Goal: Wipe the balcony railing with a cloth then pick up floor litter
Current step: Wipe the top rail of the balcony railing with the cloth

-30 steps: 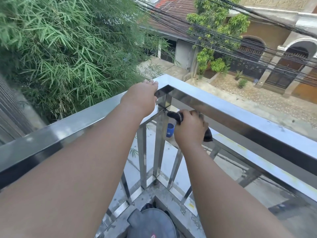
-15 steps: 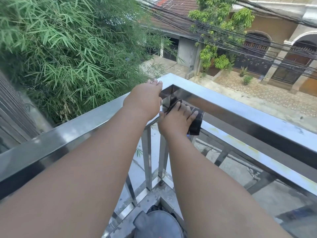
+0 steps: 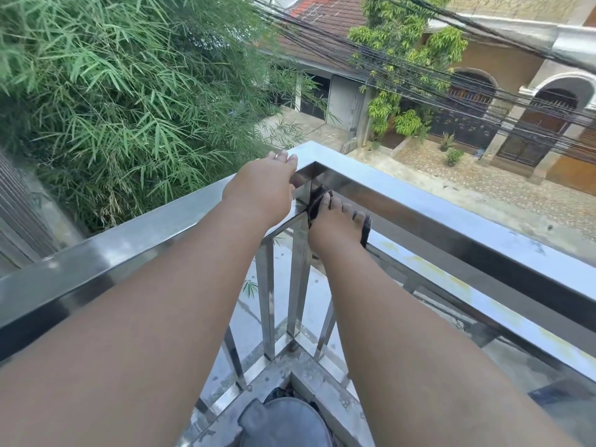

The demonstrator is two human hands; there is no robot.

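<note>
A thick stand of bamboo [image 3: 122,91] fills the space beyond and to the left of both hands, and a street with houses [image 3: 483,101] lies far below and past them, crossed by a bundle of dark cables [image 3: 419,82]. The steel balcony railing [image 3: 451,217] runs under both hands and turns a corner right between them; its upright bars [image 3: 267,295] drop away beneath the grip to the balcony edge. A dark rounded object [image 3: 287,424], too cropped to name, sits far below the wrists by the bottom of the frame.

The left hand [image 3: 261,195] lies over the top rail just left of the corner, palm down, fingers curled over the far edge of the rail; it clasps the rail itself and carries nothing else. The right hand [image 3: 335,224] presses flat against the inner face of the rail just right of the corner, fingers spread and extended, not closed into a fist. The black cloth [image 3: 365,229] is pinned between that palm and the metal, showing as dark strips between the fingers and as an edge hanging beside the little finger. The two hands are near each other, with the corner post between them.
</note>
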